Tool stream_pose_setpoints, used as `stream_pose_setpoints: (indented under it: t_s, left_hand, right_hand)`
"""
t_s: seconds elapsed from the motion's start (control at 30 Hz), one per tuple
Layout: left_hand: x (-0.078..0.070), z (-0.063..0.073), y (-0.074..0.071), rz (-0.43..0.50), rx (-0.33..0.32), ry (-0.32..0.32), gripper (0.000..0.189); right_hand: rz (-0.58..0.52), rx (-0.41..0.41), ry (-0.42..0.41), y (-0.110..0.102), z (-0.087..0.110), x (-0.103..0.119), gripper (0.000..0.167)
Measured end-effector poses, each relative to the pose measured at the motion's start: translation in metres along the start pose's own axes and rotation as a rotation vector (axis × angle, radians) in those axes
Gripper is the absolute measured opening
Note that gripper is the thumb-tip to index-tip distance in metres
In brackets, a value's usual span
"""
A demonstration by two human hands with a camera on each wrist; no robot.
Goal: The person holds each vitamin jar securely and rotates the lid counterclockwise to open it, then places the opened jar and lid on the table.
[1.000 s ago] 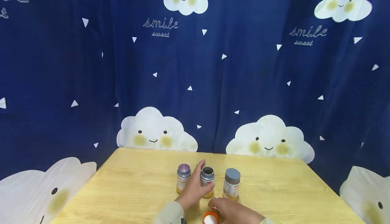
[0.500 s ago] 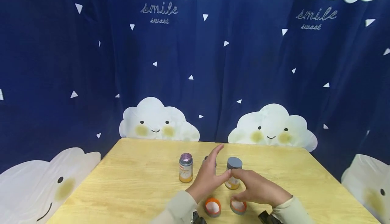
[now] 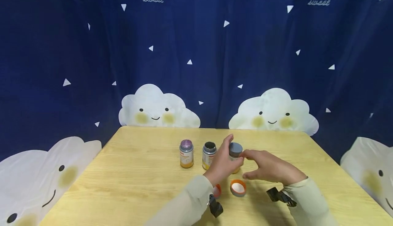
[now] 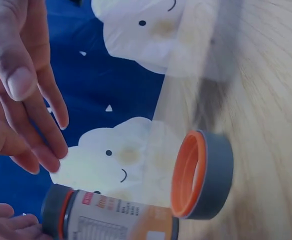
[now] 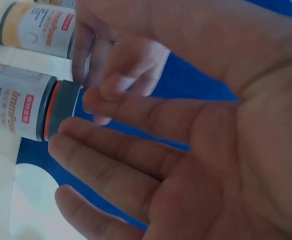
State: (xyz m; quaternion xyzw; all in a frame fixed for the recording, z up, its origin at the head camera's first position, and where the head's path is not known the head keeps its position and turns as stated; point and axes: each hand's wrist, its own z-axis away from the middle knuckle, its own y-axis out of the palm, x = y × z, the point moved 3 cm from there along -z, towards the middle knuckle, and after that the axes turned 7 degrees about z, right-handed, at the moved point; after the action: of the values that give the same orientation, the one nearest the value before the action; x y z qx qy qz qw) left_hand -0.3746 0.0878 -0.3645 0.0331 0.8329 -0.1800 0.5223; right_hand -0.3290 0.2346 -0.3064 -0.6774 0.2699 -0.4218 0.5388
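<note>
Three small supplement bottles stand upright in a row. The right one [image 3: 235, 148] keeps its grey lid [image 5: 66, 107]; the middle bottle [image 3: 209, 156] has a dark open mouth, and the left bottle [image 3: 186, 155] is uncapped with a purple, glittery top. My left hand [image 3: 223, 163] is beside the capped bottle, fingers extended and thumb apart, partly hiding it. From the other side my right hand [image 3: 271, 166] reaches in with spread fingers, its fingertips right at the lid in the right wrist view. Neither hand grips anything.
A removed lid [image 3: 237, 188] with an orange inner rim lies upturned on the wooden table [image 3: 147, 174], in front of the capped bottle. Another such lid [image 3: 216, 191] is partly covered by my left wrist. A dark blue cloud-print curtain [image 3: 172, 62] hangs behind.
My left hand has left the middle bottle and moved right to the capped one. My right hand has let go of a lid on the table and risen towards the same bottle. The head view has tilted down.
</note>
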Motion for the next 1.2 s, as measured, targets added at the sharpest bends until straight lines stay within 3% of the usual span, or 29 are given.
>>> stream_pose_setpoints:
  t_s: [0.23,0.57,1.2]
  left_hand:
    - [0.013,-0.012,0.007,-0.080,-0.081,-0.092,0.085]
    - [0.036,-0.016,0.013,0.000,-0.120,-0.266,0.083]
    - [0.067,-0.018,0.015,0.012,-0.035,-0.335,0.071]
  right_hand:
    - [0.012,0.002,0.023,-0.005,0.001,-0.002,0.054]
    - [0.023,0.004,-0.009,-0.006,0.002,-0.004,0.051]
    - [0.019,0.039,-0.004,-0.006,-0.002,-0.002,0.050]
